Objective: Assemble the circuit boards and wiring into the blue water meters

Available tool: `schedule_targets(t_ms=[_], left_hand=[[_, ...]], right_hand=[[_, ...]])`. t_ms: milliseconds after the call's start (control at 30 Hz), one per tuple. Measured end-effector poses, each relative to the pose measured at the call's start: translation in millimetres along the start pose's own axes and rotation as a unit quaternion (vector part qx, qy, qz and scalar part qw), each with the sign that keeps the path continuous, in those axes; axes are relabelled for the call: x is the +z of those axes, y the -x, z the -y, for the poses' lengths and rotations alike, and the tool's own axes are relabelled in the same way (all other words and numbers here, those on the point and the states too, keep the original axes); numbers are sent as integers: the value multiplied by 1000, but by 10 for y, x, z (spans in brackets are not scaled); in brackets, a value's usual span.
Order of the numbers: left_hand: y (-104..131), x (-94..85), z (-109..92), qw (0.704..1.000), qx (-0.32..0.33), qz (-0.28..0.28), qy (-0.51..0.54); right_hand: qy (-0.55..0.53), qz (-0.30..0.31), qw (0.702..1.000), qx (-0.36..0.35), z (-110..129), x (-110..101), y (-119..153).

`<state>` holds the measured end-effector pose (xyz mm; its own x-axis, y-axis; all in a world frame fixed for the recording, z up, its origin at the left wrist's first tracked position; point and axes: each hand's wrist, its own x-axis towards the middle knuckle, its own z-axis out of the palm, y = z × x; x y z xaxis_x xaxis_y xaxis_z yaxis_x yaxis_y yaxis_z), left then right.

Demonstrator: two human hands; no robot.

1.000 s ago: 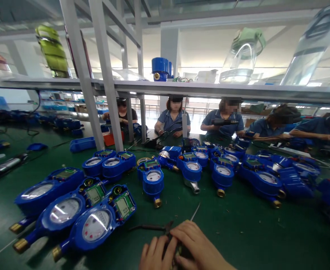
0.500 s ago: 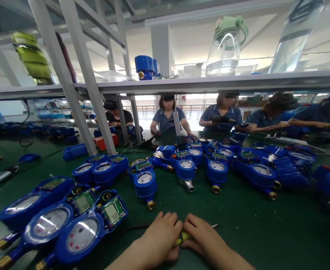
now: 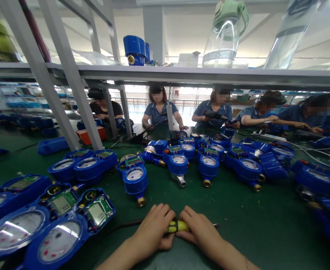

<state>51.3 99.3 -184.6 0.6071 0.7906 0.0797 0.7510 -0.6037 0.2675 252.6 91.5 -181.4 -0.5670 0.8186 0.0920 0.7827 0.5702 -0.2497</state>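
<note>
Low in the centre of the head view, my left hand [image 3: 154, 227] and my right hand [image 3: 200, 229] hold a yellow-and-black handle [image 3: 177, 226] between them. Both hands have their fingers curled round it, one at each end. A dark cable or rod [image 3: 128, 224] runs leftward from beside my left hand. Past my right hand a thin tip shows. Large blue meters with open display boards lie to the left, the nearest one [image 3: 59, 242] beside my left forearm. Another blue meter [image 3: 135, 176] stands just beyond my hands.
Many blue meters [image 3: 249, 165] spread across the green table [image 3: 238, 228]. A blue tray [image 3: 52, 145] and an orange box [image 3: 91, 135] lie back left, by grey posts. Overhead, a shelf [image 3: 181, 75] holds bottles. Several people work opposite.
The view has shifted, so the meters sit further left. My hands have moved slightly apart, and more of the yellow handle shows between them.
</note>
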Motion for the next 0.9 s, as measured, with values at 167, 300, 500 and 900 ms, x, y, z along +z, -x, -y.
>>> schedule_targets(t_ms=[167,300,500,900], left_hand=[[48,-10,-22,999,30,4,12],[78,-60,-52,999,40,3,16],[71,-275,-35,999,46,-10,14],[1388,-908,178,916,-204,-347,-12]], right_hand=[[35,6,999,-4,3,14,7],[31,5,999,-21,-27,-3,-10],[17,-25,999,-35,-86,-2,-38],[52,-170,984,24,-329,25,-114]])
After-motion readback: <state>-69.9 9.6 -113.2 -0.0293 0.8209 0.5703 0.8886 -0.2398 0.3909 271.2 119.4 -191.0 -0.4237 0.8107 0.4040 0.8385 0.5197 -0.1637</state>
